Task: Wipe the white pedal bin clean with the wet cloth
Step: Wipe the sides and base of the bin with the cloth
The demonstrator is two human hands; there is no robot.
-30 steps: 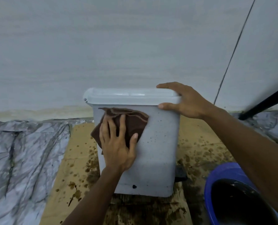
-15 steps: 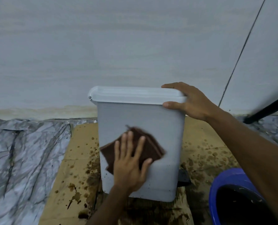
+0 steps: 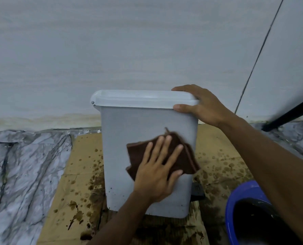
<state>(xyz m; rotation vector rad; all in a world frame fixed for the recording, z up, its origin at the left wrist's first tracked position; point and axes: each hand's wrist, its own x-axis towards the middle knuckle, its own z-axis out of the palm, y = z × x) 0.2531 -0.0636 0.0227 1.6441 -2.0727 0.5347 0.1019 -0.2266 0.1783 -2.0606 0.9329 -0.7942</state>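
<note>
The white pedal bin (image 3: 122,138) stands upright on wet cardboard, its lid closed. A brown wet cloth (image 3: 184,156) lies flat against the bin's near side, toward the right edge. My left hand (image 3: 156,174) presses on the cloth with fingers spread. My right hand (image 3: 200,105) grips the right end of the lid, thumb on the front rim. The black pedal (image 3: 197,190) sticks out at the bin's lower right. Small dark specks remain near the bin's bottom.
Stained, wet cardboard (image 3: 80,174) covers the floor under the bin. A blue bucket (image 3: 235,200) with dark water sits at the lower right. Marble-patterned floor (image 3: 23,174) lies to the left. A pale wall stands behind, and a black bar (image 3: 288,112) slants at the right.
My left hand slid the cloth from the bin's upper left down and across to the right side. My right hand kept its hold on the lid.
</note>
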